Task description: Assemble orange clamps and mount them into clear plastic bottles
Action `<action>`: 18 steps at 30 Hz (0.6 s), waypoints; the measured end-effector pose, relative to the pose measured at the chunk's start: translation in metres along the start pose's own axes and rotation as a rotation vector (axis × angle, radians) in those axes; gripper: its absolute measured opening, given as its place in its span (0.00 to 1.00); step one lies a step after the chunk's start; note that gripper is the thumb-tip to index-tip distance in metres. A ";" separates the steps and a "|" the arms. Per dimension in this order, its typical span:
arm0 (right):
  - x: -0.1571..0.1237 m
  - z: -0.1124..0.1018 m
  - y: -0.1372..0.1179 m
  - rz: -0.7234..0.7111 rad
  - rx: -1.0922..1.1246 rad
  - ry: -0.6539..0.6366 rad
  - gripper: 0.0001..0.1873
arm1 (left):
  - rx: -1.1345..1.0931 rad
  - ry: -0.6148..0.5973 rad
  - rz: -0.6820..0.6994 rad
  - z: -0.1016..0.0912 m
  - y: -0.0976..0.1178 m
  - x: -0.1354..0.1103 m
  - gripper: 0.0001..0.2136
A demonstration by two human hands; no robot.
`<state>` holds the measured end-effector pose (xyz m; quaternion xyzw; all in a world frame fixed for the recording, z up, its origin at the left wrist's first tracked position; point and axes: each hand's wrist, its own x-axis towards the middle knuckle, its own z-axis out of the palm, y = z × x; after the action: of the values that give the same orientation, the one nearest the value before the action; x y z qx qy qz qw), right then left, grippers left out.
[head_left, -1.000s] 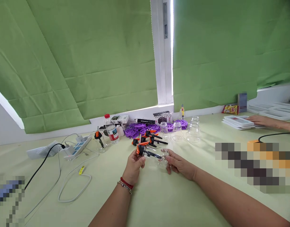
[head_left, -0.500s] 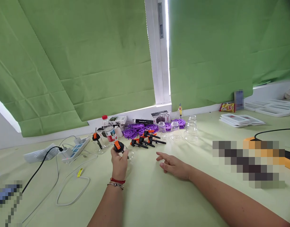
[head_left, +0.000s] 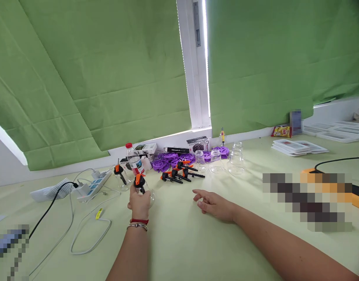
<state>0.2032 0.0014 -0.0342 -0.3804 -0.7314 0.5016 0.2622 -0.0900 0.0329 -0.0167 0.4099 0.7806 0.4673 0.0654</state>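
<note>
Left hand (head_left: 139, 203) wraps glass bottle (head_left: 152, 198), probably best held upright; right hand (head_left: 213, 205), loosely spread, grips nothing.

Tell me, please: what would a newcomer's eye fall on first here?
Probably the green curtains, filling the back on both sides of the white window frame. Below them, bright purple pieces lie heaped near the far edge of the table. Nearer, the left hand grips a clear vessel with an orange-and-black top.
</note>
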 end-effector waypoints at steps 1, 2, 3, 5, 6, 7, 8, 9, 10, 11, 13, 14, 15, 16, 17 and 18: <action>0.000 0.000 0.000 0.000 -0.003 -0.004 0.30 | -0.007 0.008 -0.008 0.001 -0.002 0.001 0.28; 0.000 0.000 -0.001 0.001 -0.006 -0.007 0.30 | -0.015 0.034 -0.010 0.002 -0.003 0.001 0.31; 0.000 -0.001 -0.001 0.002 -0.008 -0.009 0.30 | -0.021 0.081 0.001 0.001 -0.004 0.001 0.33; 0.000 -0.001 -0.002 0.006 -0.010 -0.011 0.30 | -0.025 0.224 0.079 -0.001 -0.003 -0.002 0.36; 0.000 0.000 -0.003 0.008 -0.010 -0.011 0.30 | -0.023 0.308 0.156 -0.004 -0.001 -0.006 0.36; 0.000 0.000 -0.003 0.009 -0.010 -0.013 0.30 | -0.019 0.391 0.254 -0.007 0.003 -0.011 0.37; 0.001 0.000 -0.002 0.009 -0.009 -0.014 0.30 | -0.027 0.447 0.378 -0.010 0.008 -0.017 0.38; 0.001 0.000 -0.001 0.006 -0.006 -0.017 0.30 | -0.045 0.466 0.523 -0.011 0.014 -0.024 0.38; 0.002 0.000 0.000 0.001 -0.003 -0.018 0.31 | -0.062 0.437 0.661 -0.012 0.021 -0.031 0.37; 0.003 0.000 0.002 -0.006 0.000 -0.019 0.31 | -0.058 0.352 0.787 -0.010 0.028 -0.037 0.34; 0.004 0.000 0.004 -0.018 -0.003 -0.019 0.31 | 0.026 0.073 0.967 -0.001 0.040 -0.046 0.28; 0.004 -0.001 0.005 -0.024 -0.006 -0.018 0.31 | 0.110 -0.077 0.992 0.006 0.045 -0.047 0.27; 0.004 0.000 0.006 -0.031 -0.009 -0.019 0.31 | 0.189 -0.177 0.981 0.015 0.048 -0.045 0.28; 0.004 0.000 0.006 -0.039 -0.009 -0.020 0.30 | 0.271 -0.242 0.945 0.024 0.051 -0.041 0.29; 0.004 0.000 0.006 -0.047 -0.006 -0.024 0.30 | 0.353 -0.299 0.912 0.033 0.052 -0.035 0.31; 0.004 0.001 0.007 -0.056 -0.003 -0.029 0.30 | 0.425 -0.343 0.869 0.042 0.052 -0.028 0.32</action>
<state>0.2025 0.0057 -0.0405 -0.3529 -0.7462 0.4985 0.2649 -0.0210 0.0530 -0.0069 0.7715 0.5939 0.2085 -0.0927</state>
